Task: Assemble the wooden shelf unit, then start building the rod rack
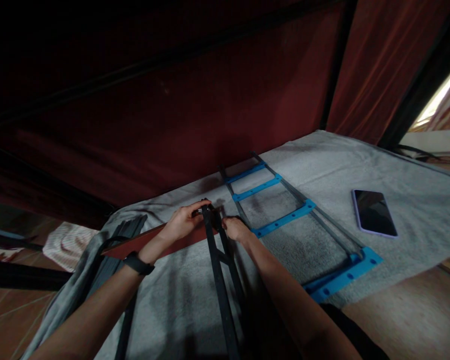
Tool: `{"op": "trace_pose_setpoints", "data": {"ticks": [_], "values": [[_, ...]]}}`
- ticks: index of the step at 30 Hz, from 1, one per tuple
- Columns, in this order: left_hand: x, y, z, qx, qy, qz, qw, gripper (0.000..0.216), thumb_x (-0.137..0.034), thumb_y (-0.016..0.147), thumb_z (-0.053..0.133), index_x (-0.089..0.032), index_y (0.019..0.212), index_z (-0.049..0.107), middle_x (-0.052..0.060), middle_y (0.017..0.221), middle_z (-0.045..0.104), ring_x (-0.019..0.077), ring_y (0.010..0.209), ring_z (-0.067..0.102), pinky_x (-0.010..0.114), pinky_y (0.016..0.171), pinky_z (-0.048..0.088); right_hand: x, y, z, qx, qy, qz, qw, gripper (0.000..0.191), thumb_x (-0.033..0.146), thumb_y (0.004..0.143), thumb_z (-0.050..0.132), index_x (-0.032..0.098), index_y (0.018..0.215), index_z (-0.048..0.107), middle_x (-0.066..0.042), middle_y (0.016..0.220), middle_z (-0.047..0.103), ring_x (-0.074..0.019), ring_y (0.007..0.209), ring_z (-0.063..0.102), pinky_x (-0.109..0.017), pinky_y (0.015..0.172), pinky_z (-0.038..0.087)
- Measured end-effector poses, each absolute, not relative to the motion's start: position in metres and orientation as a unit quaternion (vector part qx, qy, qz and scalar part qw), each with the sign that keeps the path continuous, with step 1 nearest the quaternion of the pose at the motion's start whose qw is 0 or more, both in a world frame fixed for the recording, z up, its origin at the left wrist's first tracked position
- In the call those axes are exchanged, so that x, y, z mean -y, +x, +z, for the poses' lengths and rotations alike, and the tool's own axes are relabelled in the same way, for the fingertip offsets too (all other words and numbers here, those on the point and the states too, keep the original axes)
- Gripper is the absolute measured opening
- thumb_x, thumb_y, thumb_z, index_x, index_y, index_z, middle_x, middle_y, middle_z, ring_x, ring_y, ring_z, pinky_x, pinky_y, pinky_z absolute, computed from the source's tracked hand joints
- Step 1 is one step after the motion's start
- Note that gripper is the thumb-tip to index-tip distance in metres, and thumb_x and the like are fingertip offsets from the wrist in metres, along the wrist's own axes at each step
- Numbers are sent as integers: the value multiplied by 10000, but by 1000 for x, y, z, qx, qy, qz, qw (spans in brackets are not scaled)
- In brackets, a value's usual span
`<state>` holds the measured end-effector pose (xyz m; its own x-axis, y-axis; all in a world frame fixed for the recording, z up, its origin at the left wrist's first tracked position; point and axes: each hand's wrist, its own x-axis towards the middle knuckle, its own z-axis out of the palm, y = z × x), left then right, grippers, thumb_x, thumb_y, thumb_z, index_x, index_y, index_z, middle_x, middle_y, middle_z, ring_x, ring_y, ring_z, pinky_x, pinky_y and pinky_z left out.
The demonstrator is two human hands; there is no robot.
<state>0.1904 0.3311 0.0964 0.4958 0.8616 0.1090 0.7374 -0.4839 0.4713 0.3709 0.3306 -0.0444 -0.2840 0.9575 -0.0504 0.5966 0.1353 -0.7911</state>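
Black frame (216,272), far end in closed grip of left hand (182,221); right hand (236,229) curled alongside, hold unclear.

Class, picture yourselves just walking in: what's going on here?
A person works with both hands at the far end of a dark frame. The left hand touches its end; the right hand is curled close beside it, its grip too dark to tell. A blue-and-grey rack and a phone lie to the right on grey cloth.
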Motion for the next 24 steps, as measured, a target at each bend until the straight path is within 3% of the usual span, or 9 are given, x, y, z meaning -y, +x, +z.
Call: {"op": "trace_pose_setpoints", "data": {"ticks": [7, 12, 17, 24], "values": [[-333, 189, 98, -490, 844, 132, 172, 518, -256, 865, 523, -215, 1374, 606, 64, 1120, 751, 230, 929, 720, 326, 825, 576, -331, 373, -46, 690, -544, 389, 276, 202, 37, 811, 583, 209, 757, 674, -31, 791, 709, -181, 813, 644, -259, 767, 430], [-332, 191, 98, -503, 846, 124, 128, 562, -237, 854, 528, -219, 1414, 570, 79, 1247, 713, 242, 1025, 708, 347, 910, 554, -330, 371, -45, 684, -551, 376, 295, 203, 24, 801, 591, 194, 765, 697, -43, 752, 704, -183, 761, 644, -271, 729, 428], [-331, 191, 95, -509, 845, 129, 103, 566, -263, 880, 507, -265, 1446, 536, 51, 1369, 648, 252, 1170, 661, 373, 1015, 508, -331, 371, -41, 718, -558, 352, 221, 242, 59, 851, 539, 189, 945, 721, -69, 926, 749, -191, 878, 679, -258, 769, 452], [-331, 191, 95, -536, 827, 126, 113, 575, -282, 850, 519, -244, 1421, 567, 54, 1318, 682, 244, 1082, 697, 350, 989, 521, -334, 375, -39, 738, -545, 351, 188, 305, 105, 880, 510, 215, 1073, 720, -95, 1079, 750, -220, 997, 683, -274, 804, 482]]}}
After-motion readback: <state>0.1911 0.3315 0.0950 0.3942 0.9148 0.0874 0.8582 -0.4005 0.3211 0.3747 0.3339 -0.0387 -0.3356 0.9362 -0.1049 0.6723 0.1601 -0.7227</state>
